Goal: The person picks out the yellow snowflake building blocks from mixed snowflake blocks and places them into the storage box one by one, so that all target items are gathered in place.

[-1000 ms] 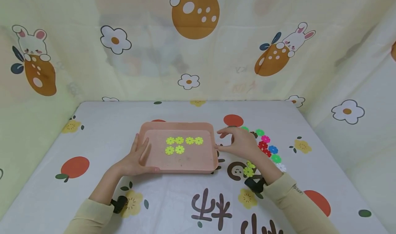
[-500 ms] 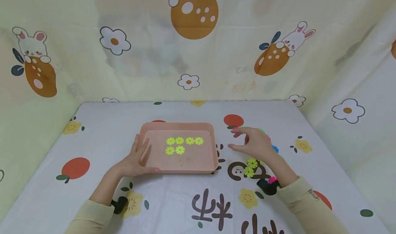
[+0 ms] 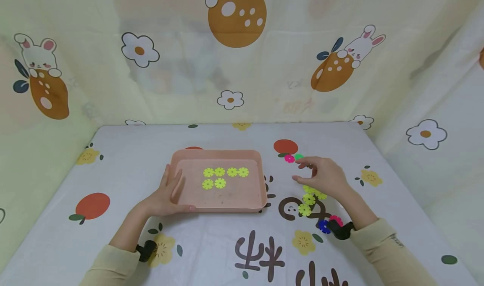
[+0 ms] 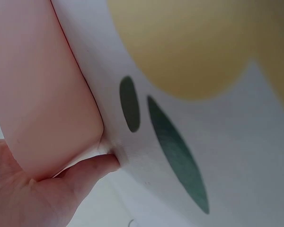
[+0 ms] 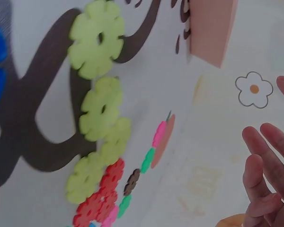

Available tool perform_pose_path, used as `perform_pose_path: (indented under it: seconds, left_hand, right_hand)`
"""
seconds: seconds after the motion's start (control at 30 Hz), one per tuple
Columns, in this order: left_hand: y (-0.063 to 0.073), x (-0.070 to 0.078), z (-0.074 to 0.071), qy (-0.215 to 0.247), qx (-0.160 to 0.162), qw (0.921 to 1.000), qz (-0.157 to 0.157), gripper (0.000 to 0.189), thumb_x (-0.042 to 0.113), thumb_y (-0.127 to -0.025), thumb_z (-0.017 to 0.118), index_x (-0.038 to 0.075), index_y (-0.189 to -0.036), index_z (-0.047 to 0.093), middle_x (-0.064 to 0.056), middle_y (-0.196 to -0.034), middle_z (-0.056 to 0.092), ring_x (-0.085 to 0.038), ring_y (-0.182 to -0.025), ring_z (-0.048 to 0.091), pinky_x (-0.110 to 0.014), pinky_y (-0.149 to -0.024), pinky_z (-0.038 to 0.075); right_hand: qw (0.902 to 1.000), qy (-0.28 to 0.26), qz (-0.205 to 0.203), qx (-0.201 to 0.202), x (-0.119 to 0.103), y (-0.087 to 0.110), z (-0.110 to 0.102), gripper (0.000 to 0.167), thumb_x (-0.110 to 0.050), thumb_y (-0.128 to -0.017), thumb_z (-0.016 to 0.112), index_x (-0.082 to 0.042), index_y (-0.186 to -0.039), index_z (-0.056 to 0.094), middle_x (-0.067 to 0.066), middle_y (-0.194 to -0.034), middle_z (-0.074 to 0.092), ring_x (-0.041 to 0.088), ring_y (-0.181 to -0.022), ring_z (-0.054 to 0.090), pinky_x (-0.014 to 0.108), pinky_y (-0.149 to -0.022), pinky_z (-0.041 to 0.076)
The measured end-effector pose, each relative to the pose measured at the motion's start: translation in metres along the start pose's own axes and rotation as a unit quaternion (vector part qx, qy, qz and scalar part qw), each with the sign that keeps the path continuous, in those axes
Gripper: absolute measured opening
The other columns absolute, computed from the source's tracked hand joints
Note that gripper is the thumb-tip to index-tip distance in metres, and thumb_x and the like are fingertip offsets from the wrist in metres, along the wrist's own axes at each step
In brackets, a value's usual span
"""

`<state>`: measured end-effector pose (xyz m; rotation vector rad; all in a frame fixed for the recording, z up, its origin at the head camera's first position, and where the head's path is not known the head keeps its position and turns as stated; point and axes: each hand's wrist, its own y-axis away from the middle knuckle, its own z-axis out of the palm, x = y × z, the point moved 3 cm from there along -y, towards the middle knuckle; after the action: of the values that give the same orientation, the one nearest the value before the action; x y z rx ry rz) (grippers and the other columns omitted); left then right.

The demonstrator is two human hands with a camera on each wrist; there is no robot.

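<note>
In the head view, my left hand holds the front-left corner of a pink tray, thumb along the front side and fingers at the left rim. Several yellow notched snowflake discs lie flat in the tray, in two rows. My right hand hovers over loose discs at the tray's right, thumb and index finger apart with nothing between them. Below it lie more yellow snowflake discs, partly hidden by the hand. The right wrist view shows its fingers loosely bent, beside yellow and red discs.
A pink disc and a green disc lie beyond the right hand. Near the right wrist are a dark blue disc and another pink disc. A patterned curtain hangs behind the printed tablecloth.
My right hand has moved right, away from the tray's right edge to over the loose discs. The left hand, the tray and its discs have stayed in place.
</note>
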<state>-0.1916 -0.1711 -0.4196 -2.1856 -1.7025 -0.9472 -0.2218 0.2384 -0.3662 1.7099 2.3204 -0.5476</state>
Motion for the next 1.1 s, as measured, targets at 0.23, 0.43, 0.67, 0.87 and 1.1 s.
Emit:
perform_pose_path:
  seconds: [0.23, 0.43, 0.67, 0.87, 1.1]
  left_hand:
    - [0.0, 0.001, 0.0, -0.001, 0.002, 1.0, -0.001, 0.118, 0.057, -0.068, 0.072, 0.008, -0.147, 0.0, -0.021, -0.145, -0.026, -0.048, -0.133, -0.005, -0.066, -0.095, 0.022]
    - [-0.001, 0.0, 0.0, 0.0, 0.001, 1.0, -0.001, 0.118, 0.058, -0.067, 0.072, 0.009, -0.147, 0.0, -0.021, -0.145, -0.026, -0.047, -0.133, -0.005, -0.066, -0.096, 0.022]
    - [0.0, -0.001, 0.0, -0.001, 0.003, 1.0, 0.0, 0.118, 0.057, -0.067, 0.072, 0.008, -0.147, 0.001, -0.022, -0.145, -0.025, -0.048, -0.133, -0.003, -0.066, -0.095, 0.023]
    - [0.0, 0.0, 0.0, -0.001, 0.002, 1.0, -0.001, 0.118, 0.058, -0.067, 0.072, 0.008, -0.147, 0.001, -0.021, -0.146, -0.025, -0.048, -0.133, -0.002, -0.065, -0.095, 0.023]
    - [0.0, 0.0, -0.001, -0.004, 0.002, 1.0, -0.005, 0.119, 0.059, -0.066, 0.071, 0.008, -0.147, 0.001, -0.021, -0.146, -0.025, -0.048, -0.133, -0.003, -0.065, -0.096, 0.023]
  right_hand:
    - [0.9993, -0.001, 0.014, -0.035, 0.015, 0.007, 0.003, 0.045, -0.031, -0.075, 0.074, -0.007, -0.112, 0.064, 0.009, -0.096, 0.067, 0.013, -0.059, 0.048, 0.025, -0.045, 0.038]
    - [0.9975, 0.003, 0.035, -0.062, 0.027, 0.013, 0.006, 0.046, -0.031, -0.076, 0.074, -0.005, -0.113, 0.063, 0.013, -0.098, 0.066, 0.025, -0.077, 0.059, 0.025, -0.049, 0.045]
    - [0.9954, 0.0, 0.043, -0.086, 0.039, 0.017, 0.013, 0.044, -0.025, -0.075, 0.075, -0.005, -0.112, 0.064, 0.018, -0.105, 0.063, 0.036, -0.093, 0.058, 0.032, -0.058, 0.052]
    - [0.9909, -0.003, 0.052, -0.125, 0.045, 0.016, 0.018, 0.043, -0.023, -0.074, 0.076, -0.005, -0.112, 0.064, 0.016, -0.106, 0.063, 0.035, -0.097, 0.056, 0.033, -0.062, 0.05]
    - [0.9889, -0.001, 0.051, -0.14, 0.051, 0.011, 0.025, 0.039, -0.02, -0.074, 0.076, -0.006, -0.109, 0.066, 0.014, -0.105, 0.064, 0.033, -0.098, 0.055, 0.039, -0.069, 0.05]
